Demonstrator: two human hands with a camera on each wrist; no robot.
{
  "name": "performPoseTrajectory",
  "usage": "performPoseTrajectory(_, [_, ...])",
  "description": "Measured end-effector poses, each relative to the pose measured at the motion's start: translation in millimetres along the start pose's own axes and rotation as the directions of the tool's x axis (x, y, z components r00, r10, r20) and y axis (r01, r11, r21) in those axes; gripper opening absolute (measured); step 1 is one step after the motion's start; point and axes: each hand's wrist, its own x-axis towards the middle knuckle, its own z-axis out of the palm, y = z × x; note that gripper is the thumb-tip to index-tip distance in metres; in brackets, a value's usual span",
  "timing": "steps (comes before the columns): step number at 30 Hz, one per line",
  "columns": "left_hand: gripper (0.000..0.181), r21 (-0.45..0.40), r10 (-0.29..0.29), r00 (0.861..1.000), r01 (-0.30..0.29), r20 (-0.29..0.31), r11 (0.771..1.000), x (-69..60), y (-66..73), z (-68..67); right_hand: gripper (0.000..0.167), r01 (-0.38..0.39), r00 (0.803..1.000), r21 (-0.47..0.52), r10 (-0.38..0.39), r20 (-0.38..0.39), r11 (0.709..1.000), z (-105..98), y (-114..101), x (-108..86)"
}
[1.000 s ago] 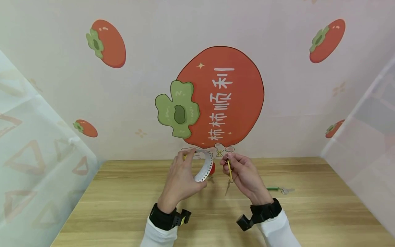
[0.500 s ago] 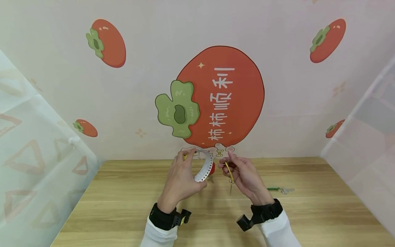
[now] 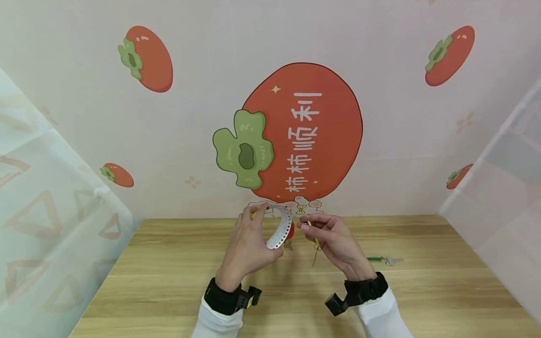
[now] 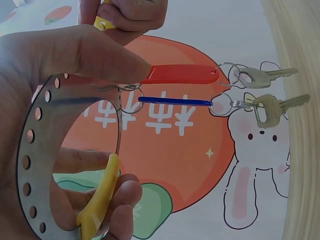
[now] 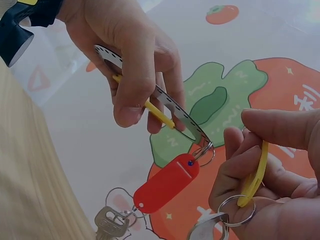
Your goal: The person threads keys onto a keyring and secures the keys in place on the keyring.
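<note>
My left hand grips a large perforated metal key ring that has a yellow curved piece on it. From its holes, on small split rings, hang a red key tag and a blue key tag, each with a key. Close by on the right, my right hand pinches a yellow key tag between thumb and fingers. A key dangles from its lower split ring. The tag's upper end is partly hidden by the fingers in the right wrist view.
A green key tag with a key lies on the wooden table, right of the right hand. Behind the table rises a wall sheet printed with persimmons. Translucent side sheets flank it.
My right thumb has lifted and come down again, and the fingers have shifted along the yellow key tag, which swung slightly. The left hand and the metal ring have stayed put.
</note>
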Motion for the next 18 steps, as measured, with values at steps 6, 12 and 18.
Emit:
performPoseTrajectory(6, [0.098,0.001,-0.009,1.000,0.009,0.008,1.000,0.2,-0.1,-0.5,0.014,-0.014,1.000,-0.047,0.014,-0.018,0.999,1.4,-0.4,0.5])
performPoseTrajectory(12, [0.097,0.001,-0.009,1.000,0.009,0.005,1.000,0.3,-1.1,0.4,0.025,-0.036,0.999,-0.030,0.035,-0.026,0.999,4.0,-1.8,1.4])
performPoseTrajectory(18, [0.096,0.003,0.008,1.000,-0.008,-0.004,1.000,0.1,-1.6,0.6,0.034,-0.027,0.998,-0.077,0.023,-0.052,0.997,5.0,-0.6,2.1])
